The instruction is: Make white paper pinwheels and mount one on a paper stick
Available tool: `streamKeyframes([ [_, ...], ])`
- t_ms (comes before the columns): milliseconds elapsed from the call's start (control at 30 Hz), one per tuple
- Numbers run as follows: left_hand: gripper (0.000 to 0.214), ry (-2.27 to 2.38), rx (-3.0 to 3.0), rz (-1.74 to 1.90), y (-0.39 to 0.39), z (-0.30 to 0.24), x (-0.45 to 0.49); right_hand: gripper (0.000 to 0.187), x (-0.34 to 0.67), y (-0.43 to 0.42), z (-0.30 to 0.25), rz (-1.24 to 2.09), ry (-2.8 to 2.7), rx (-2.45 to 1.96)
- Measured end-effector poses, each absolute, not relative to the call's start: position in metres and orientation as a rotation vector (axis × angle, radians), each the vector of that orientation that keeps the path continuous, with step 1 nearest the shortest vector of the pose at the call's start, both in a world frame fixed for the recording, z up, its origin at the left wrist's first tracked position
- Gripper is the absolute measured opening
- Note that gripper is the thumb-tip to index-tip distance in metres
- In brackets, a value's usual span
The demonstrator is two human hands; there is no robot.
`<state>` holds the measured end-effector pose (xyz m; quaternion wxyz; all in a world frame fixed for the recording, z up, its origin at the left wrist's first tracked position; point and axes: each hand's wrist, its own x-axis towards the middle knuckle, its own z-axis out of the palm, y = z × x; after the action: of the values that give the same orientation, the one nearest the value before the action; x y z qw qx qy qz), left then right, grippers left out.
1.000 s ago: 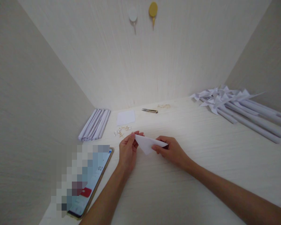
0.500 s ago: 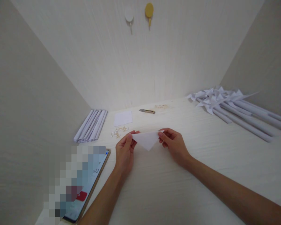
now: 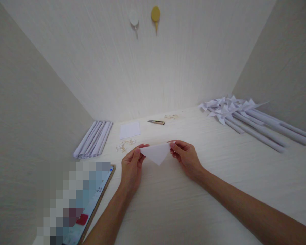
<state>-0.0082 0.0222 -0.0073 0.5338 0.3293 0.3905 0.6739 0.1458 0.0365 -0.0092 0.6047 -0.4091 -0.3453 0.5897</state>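
Head view | paper triangle (image 3: 156, 154) was already folded, held over the table (image 3: 244, 177), tip nearward | paper pinwheels (image 3: 222, 109) lay assembled at right; flat sheet (image 3: 130, 130) lay unfolded, paper tubes (image 3: 93, 139) without heads at left | left hand (image 3: 131, 166) and right hand (image 3: 187, 157) each pinched one long-edge corner, thumb closed against fingers

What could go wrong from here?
The left hand and right hand pinch the folded paper at its two ends, so it might slip or crease unevenly. The left hand, close to the small loose pieces, could scatter them. The left forearm might nudge the phone beside it.
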Motion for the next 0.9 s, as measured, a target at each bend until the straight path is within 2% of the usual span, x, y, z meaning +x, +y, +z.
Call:
streamKeyframes([
  [300,0.019,0.929,0.773,1.593,0.0217,-0.0061,-0.0078,0.009,0.1457,0.0360,-0.0077,1.356,-0.697,-0.825],
  [567,0.017,0.906,0.767,1.585,0.0222,-0.0083,-0.0092,0.015,0.1468,0.0347,-0.0059,1.384,-0.596,-0.785],
  [900,0.018,0.918,0.789,1.581,0.0232,-0.0083,-0.0102,0.013,0.1469,0.0356,-0.0074,1.366,-0.616,-0.742],
])
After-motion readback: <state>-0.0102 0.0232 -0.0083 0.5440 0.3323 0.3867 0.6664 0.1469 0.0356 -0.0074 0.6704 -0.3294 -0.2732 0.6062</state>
